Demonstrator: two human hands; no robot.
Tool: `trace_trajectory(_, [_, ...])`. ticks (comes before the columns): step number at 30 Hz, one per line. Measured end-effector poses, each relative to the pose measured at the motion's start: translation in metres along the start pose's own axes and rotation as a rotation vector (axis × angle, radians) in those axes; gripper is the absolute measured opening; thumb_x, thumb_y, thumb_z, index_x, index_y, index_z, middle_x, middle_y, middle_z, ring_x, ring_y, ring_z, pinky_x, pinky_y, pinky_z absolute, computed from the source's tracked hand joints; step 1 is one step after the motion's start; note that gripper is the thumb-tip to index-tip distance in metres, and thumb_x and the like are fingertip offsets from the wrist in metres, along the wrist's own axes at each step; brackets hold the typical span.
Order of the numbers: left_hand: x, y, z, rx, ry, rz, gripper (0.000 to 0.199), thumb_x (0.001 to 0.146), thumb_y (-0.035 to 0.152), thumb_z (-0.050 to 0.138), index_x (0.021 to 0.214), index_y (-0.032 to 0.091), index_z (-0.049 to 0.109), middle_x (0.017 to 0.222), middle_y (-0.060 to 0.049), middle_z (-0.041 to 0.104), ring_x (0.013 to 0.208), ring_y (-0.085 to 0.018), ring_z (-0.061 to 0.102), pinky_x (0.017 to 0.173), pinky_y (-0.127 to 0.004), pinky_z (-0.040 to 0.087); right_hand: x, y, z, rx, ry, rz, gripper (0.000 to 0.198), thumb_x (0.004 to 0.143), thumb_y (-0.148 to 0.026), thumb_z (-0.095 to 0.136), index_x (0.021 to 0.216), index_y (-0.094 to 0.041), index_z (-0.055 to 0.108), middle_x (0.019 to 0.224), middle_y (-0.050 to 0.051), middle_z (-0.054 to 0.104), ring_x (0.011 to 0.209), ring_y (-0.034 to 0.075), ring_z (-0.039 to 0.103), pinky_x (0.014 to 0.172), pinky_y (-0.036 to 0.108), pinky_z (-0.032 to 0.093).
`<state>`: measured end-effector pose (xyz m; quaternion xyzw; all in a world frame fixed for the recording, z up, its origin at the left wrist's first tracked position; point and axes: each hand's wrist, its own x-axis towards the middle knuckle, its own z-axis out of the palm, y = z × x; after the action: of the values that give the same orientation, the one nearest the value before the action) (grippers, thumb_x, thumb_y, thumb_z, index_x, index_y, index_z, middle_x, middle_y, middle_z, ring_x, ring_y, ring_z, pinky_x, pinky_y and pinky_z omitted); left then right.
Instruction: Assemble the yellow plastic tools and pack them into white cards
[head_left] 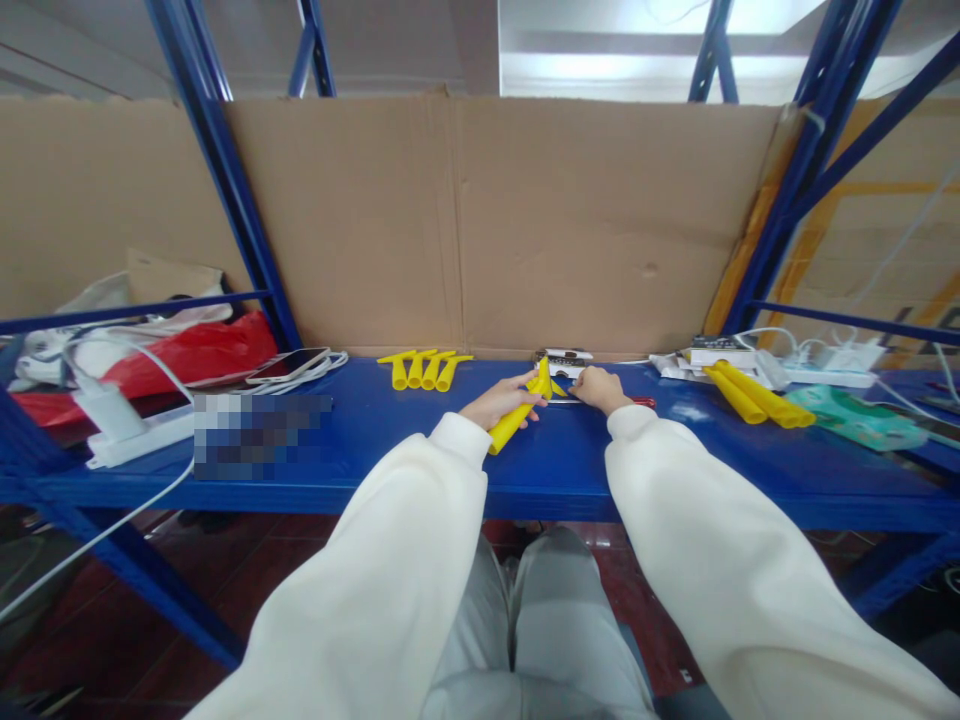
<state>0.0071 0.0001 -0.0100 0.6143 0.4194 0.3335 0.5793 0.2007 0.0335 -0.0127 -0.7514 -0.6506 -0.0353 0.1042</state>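
Note:
My left hand point(501, 402) is wrapped round a yellow plastic piece with a tubular handle point(507, 430). Its handle slants down toward me and its narrower, flared head points up and away. Close on its right, my right hand point(600, 388) is closed, the fingertips near a small yellow tip point(557, 388); whatever they pinch is hidden. Under and behind the right hand lies a thin tool with a red handle point(643, 402), its kind unclear. A small black-and-white box point(566, 362) stands just beyond both hands.
Several similar yellow pieces point(424, 372) stand in a row at the back left. More yellow tubes point(757, 395) lie right, beside a green plastic packet point(859, 415). Power strips point(142, 435), cables and a phone point(289, 365) occupy the sides. Cardboard point(525, 220) walls the back of the blue shelf point(420, 470).

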Motion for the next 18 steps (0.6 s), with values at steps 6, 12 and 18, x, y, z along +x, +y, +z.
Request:
trace_trajectory(6, [0.004,-0.001,-0.002,-0.069,-0.006,-0.031,0.076,0.090,0.003,0.055,0.159,0.020,0.028,0.094,-0.008,0.074,0.052,-0.009,0.060,0.041,-0.017,0.044,0.000,-0.002,0.000,-0.009,-0.009,0.003,0.034,0.089,-0.024,0.058,0.118,-0.010,0.071,0.118,0.021,0.073,0.120,0.031,0.065,0.097,0.037,0.049])
trace_trajectory(12, [0.010,-0.004,-0.006,-0.108,-0.025,-0.055,0.079,0.090,0.004,0.058,0.160,0.023,0.027,0.095,-0.008,0.075,0.051,-0.009,0.061,0.042,-0.016,0.044,-0.002,-0.001,-0.002,-0.005,-0.018,-0.007,0.033,0.087,-0.023,0.059,0.115,-0.011,0.072,0.117,0.021,0.073,0.118,0.031,0.066,0.095,0.034,0.050])
trace_trajectory(18, [0.004,0.000,-0.003,-0.132,-0.016,-0.071,0.077,0.091,0.002,0.053,0.160,0.021,0.025,0.098,-0.010,0.075,0.049,-0.009,0.060,0.040,-0.016,0.044,0.003,0.006,0.001,0.113,0.054,-0.005,0.027,0.083,-0.015,0.057,0.102,-0.011,0.076,0.110,0.021,0.075,0.113,0.032,0.068,0.093,0.035,0.050])
